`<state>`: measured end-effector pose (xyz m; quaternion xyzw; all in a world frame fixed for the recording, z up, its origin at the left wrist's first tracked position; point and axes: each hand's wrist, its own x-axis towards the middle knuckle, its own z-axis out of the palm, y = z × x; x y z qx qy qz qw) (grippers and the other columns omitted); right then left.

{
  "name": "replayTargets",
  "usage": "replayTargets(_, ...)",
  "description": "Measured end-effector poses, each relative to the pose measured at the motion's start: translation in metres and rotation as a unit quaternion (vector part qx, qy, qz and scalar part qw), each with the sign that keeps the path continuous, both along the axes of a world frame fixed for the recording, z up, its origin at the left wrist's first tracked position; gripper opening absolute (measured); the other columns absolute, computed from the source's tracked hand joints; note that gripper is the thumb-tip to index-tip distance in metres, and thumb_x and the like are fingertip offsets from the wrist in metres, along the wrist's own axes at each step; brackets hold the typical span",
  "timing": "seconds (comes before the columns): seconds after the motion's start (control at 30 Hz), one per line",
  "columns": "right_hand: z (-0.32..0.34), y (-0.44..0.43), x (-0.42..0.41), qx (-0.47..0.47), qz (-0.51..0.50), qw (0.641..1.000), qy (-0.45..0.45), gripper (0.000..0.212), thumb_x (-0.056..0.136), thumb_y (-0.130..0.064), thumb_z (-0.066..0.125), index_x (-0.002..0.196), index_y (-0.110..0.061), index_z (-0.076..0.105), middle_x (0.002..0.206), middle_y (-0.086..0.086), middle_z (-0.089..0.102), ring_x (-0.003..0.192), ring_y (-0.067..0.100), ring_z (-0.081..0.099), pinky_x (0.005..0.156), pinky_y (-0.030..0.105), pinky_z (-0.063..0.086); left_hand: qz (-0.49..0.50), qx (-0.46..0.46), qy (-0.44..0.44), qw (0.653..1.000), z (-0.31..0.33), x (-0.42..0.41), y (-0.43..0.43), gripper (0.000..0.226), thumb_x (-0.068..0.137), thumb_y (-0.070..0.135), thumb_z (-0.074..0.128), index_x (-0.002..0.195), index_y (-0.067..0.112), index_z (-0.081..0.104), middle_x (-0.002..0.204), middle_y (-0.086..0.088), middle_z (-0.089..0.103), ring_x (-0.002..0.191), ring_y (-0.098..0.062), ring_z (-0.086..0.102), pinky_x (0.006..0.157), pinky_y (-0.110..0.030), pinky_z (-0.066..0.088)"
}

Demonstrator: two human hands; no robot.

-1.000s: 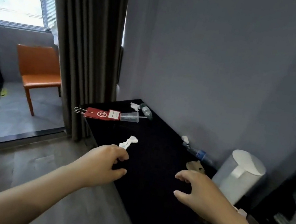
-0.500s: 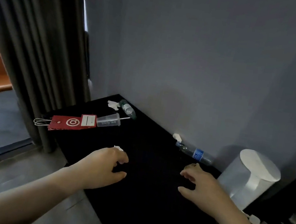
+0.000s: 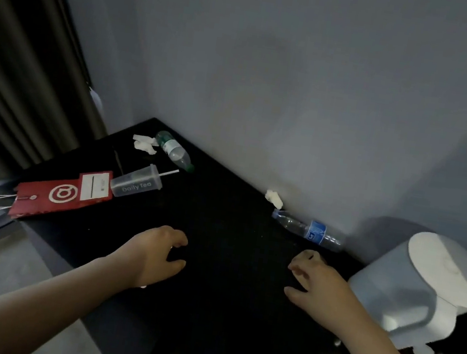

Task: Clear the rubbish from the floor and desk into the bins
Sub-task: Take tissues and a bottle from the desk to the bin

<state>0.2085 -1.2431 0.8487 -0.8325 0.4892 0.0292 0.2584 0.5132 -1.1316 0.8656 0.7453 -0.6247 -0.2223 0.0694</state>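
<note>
My left hand (image 3: 154,254) hovers palm-down over the black desk (image 3: 234,222), fingers curled; the white tissue that lay here is hidden under it. My right hand (image 3: 315,281) is curled the same way near the wall, covering the spot of a brown crumpled paper. Whether either hand holds anything is hidden. Further back lie a red paper bag (image 3: 63,193), a clear plastic cup with a straw (image 3: 137,185), a white tissue (image 3: 143,143), a green-capped bottle (image 3: 174,149), another tissue (image 3: 274,198) and a blue-labelled bottle (image 3: 309,229).
A white lidded kettle (image 3: 427,290) stands on the desk just right of my right hand. The grey wall runs behind the desk. A dark curtain (image 3: 13,83) hangs at the left, with grey floor (image 3: 16,265) below the desk's left edge.
Both hands have reached forward and down over the desk. The white tissue and the brown crumpled paper, visible a second ago, are now covered by them. My view swung right, away from the window.
</note>
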Motion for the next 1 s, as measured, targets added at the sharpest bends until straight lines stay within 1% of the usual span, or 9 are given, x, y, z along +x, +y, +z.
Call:
replayTargets(0.07,-0.007,-0.007,0.003,0.003,-0.007,1.0,0.003,0.046,0.085,-0.04,0.067,0.127,-0.031,0.053,0.111,-0.018,0.047,0.095,-0.002,0.047,0.069,0.009,0.036,-0.004,0.008,0.011,1.0,-0.011,0.007,-0.01,0.044,0.088,0.039,0.061,0.129,0.027,0.052,0.126,0.01,0.053,0.109,-0.005,0.055,0.09,-0.019,0.046)
replayTargets(0.17,-0.021,-0.015,0.007,0.001,-0.036,0.999,0.017,0.049,0.085,-0.04,0.067,0.13,-0.029,0.052,0.115,-0.013,0.05,0.093,0.0,0.045,0.066,0.009,0.032,-0.023,0.007,0.034,0.999,-0.028,0.014,-0.024,0.04,0.088,0.036,0.062,0.126,0.027,0.054,0.123,0.01,0.055,0.105,-0.002,0.056,0.09,-0.018,0.048)
replayTargets(0.3,-0.034,-0.025,0.011,0.011,-0.09,0.995,0.044,0.055,0.085,-0.038,0.067,0.136,-0.029,0.048,0.13,-0.004,0.054,0.095,0.006,0.046,0.075,0.016,0.036,-0.053,0.022,0.039,0.998,-0.051,0.023,-0.039,0.042,0.088,0.037,0.062,0.128,0.026,0.053,0.123,0.009,0.053,0.105,-0.003,0.056,0.09,-0.02,0.049)
replayTargets(0.37,-0.04,-0.03,0.013,0.022,-0.119,0.991,0.05,0.06,0.085,-0.036,0.068,0.14,-0.028,0.045,0.136,0.0,0.051,0.108,0.014,0.052,0.082,0.02,0.04,-0.054,0.046,0.025,0.997,-0.064,0.034,-0.045,0.047,0.087,0.039,0.062,0.13,0.025,0.051,0.125,0.007,0.052,0.106,-0.007,0.056,0.091,-0.023,0.049)
replayTargets(0.47,-0.053,-0.042,0.014,0.033,-0.145,0.986,0.074,0.064,0.085,-0.034,0.069,0.142,-0.026,0.042,0.144,0.005,0.043,0.125,0.022,0.048,0.096,0.027,0.04,-0.042,0.083,0.003,0.996,-0.083,0.054,-0.049,0.054,0.086,0.041,0.063,0.134,0.024,0.047,0.13,0.003,0.048,0.113,-0.013,0.051,0.095,-0.026,0.046)
replayTargets(0.63,-0.086,-0.06,0.024,0.072,-0.159,0.98,0.091,0.07,0.083,-0.036,0.07,0.145,-0.025,0.038,0.144,0.009,0.043,0.125,0.026,0.047,0.101,0.034,0.041,0.001,0.101,0.011,0.995,-0.11,0.076,-0.045,0.061,0.082,0.039,0.067,0.137,0.024,0.046,0.136,0.002,0.045,0.12,-0.019,0.047,0.097,-0.03,0.045)
replayTargets(0.8,-0.113,-0.079,0.027,0.059,-0.191,0.976,0.091,0.083,0.08,-0.032,0.073,0.149,-0.017,0.028,0.145,0.014,0.039,0.128,0.033,0.043,0.102,0.038,0.041,0.052,0.153,-0.016,0.987,-0.131,0.09,-0.043,0.082,0.078,0.041,0.07,0.146,0.023,0.029,0.145,-0.003,0.029,0.127,-0.03,0.037,0.1,-0.035,0.043)
replayTargets(0.9,-0.128,-0.092,0.021,0.048,-0.229,0.967,0.098,0.088,0.075,-0.03,0.076,0.148,-0.017,0.029,0.146,0.017,0.035,0.128,0.039,0.041,0.103,0.042,0.041,0.066,0.176,0.007,0.982,-0.144,0.094,-0.044,0.088,0.077,0.041,0.072,0.148,0.023,0.023,0.147,-0.006,0.023,0.127,-0.033,0.038,0.1,-0.037,0.043)
replayTargets(1.0,-0.141,-0.101,0.013,0.063,-0.257,0.957,0.121,0.09,0.073,-0.03,0.077,0.147,-0.015,0.029,0.147,0.017,0.032,0.129,0.039,0.04,0.107,0.045,0.037,0.066,0.176,0.04,0.981,-0.156,0.092,-0.047,0.087,0.078,0.039,0.072,0.147,0.023,0.023,0.149,-0.006,0.021,0.127,-0.031,0.039,0.099,-0.036,0.045)
